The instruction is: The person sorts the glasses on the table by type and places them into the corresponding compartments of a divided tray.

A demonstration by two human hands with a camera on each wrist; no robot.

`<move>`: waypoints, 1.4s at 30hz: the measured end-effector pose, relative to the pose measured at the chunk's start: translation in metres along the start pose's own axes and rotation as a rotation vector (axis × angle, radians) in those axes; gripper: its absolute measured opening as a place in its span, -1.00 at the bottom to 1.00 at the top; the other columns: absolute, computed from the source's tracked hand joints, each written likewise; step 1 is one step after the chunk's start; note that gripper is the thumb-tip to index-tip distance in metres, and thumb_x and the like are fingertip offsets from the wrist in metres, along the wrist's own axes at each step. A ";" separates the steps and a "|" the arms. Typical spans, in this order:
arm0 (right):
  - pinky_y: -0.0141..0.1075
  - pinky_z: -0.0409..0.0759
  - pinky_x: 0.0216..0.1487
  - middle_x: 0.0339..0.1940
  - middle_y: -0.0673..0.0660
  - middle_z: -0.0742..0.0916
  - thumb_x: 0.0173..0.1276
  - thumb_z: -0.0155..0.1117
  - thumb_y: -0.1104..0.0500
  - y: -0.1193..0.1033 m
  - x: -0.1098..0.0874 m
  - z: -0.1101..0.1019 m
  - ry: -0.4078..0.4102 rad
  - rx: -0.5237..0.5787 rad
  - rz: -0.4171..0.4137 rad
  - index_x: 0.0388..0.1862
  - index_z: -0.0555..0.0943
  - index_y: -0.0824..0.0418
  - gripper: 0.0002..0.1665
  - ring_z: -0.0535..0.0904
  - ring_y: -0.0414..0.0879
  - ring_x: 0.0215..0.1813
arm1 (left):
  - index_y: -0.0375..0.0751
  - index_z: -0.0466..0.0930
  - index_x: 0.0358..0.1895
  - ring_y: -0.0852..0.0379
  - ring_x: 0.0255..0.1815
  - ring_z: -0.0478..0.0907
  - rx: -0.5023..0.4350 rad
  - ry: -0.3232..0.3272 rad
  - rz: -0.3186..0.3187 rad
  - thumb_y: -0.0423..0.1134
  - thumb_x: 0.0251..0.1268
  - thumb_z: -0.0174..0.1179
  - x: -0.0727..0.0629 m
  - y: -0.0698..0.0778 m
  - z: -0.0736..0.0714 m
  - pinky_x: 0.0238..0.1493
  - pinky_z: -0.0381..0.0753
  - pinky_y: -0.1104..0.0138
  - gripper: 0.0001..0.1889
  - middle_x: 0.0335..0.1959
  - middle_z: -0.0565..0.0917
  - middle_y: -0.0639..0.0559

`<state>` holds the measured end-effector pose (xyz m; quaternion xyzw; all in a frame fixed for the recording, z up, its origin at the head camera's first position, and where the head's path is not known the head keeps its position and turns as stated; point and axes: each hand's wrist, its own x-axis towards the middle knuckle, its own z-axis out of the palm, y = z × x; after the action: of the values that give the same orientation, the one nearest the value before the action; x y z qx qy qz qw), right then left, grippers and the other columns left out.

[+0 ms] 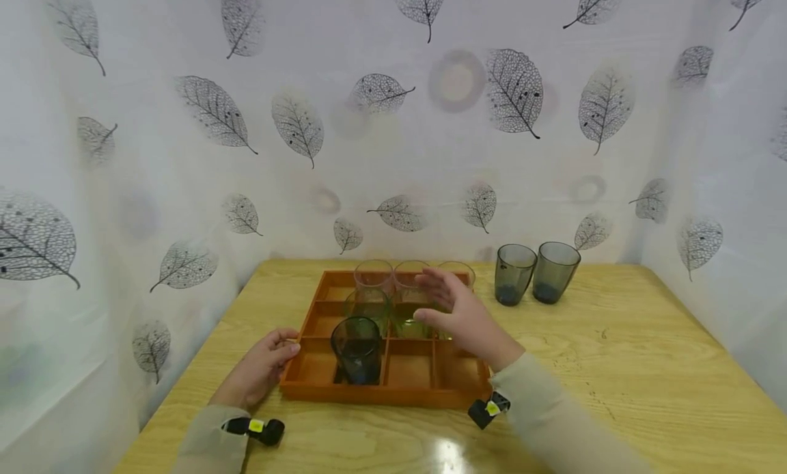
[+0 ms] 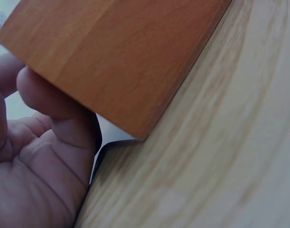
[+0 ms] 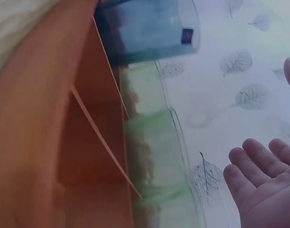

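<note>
A brown wooden tray [image 1: 399, 396] with compartments lies on the table. A dark grey drinking glass [image 1: 358, 351] stands in its front row, toward the left. Behind it, green-tinted glasses [image 1: 410, 322] fill part of the middle row, and clear glasses [image 1: 374, 274] are in the back row. My left hand [image 1: 261, 365] rests its thumb and fingertips against the tray's left wall; in the left wrist view the fingertips are partly hidden behind the wooden corner. Over the tray's right part hovers my right hand [image 1: 464, 320], fingers spread and holding nothing, covering some glasses behind it.
Two more dark glasses, a nearer one [image 1: 514, 276] and its neighbour [image 1: 556, 272], stand side by side on the wood-grain table [image 1: 615, 365], right of the tray. A leaf-patterned white curtain [image 1: 381, 160] hangs behind the table and along its sides.
</note>
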<state>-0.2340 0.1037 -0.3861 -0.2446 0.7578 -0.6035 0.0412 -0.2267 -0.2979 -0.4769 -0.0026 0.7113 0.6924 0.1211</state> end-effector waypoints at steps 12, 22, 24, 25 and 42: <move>-0.06 0.18 0.51 0.54 0.14 0.37 0.42 0.39 -0.02 0.003 -0.009 -0.061 0.130 -0.117 -0.024 0.63 0.08 0.10 -0.03 0.24 0.04 0.54 | -0.27 0.35 0.16 0.22 -0.43 0.39 -0.012 -0.015 0.013 -0.36 0.56 0.07 0.000 -0.001 0.000 -0.40 0.42 0.40 -0.77 -0.26 0.54 0.07; 0.13 0.14 0.48 0.61 0.14 0.25 0.43 0.36 -0.09 0.010 -0.023 -0.119 0.220 -0.267 0.030 0.67 -0.03 0.03 0.05 0.11 0.20 0.58 | -0.26 0.35 0.15 0.22 -0.43 0.39 -0.016 -0.014 0.004 -0.34 0.55 0.08 -0.001 0.000 0.002 -0.40 0.44 0.40 -0.77 -0.25 0.53 0.06; 0.17 0.14 0.47 0.62 0.15 0.22 0.43 0.35 -0.11 0.010 -0.026 -0.129 0.236 -0.285 0.045 0.68 -0.07 0.03 0.07 0.09 0.23 0.59 | -0.27 0.34 0.16 0.21 -0.43 0.38 -0.009 -0.008 0.002 -0.33 0.55 0.09 -0.001 0.001 0.001 -0.40 0.44 0.40 -0.75 -0.24 0.52 0.06; 0.18 0.13 0.46 0.62 0.17 0.21 0.44 0.34 -0.10 0.011 -0.028 -0.134 0.245 -0.297 0.049 0.68 -0.08 0.04 0.07 0.07 0.24 0.59 | -0.27 0.33 0.16 0.21 -0.42 0.38 -0.006 -0.006 0.001 -0.32 0.56 0.09 -0.001 0.001 0.001 -0.41 0.44 0.40 -0.75 -0.25 0.52 0.06; 0.32 -0.01 0.44 0.67 0.23 0.01 0.47 0.26 -0.18 0.036 -0.045 -0.213 0.356 -0.416 0.155 0.69 -0.26 0.07 0.15 -0.12 0.38 0.60 | -0.29 0.31 0.18 0.18 -0.44 0.38 0.006 -0.016 0.005 -0.31 0.54 0.10 -0.001 0.001 0.001 -0.46 0.46 0.39 -0.71 -0.25 0.52 0.03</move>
<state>-0.2827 0.3181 -0.3733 -0.0792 0.8772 -0.4635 -0.0975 -0.2255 -0.2975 -0.4752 0.0051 0.7124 0.6905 0.1248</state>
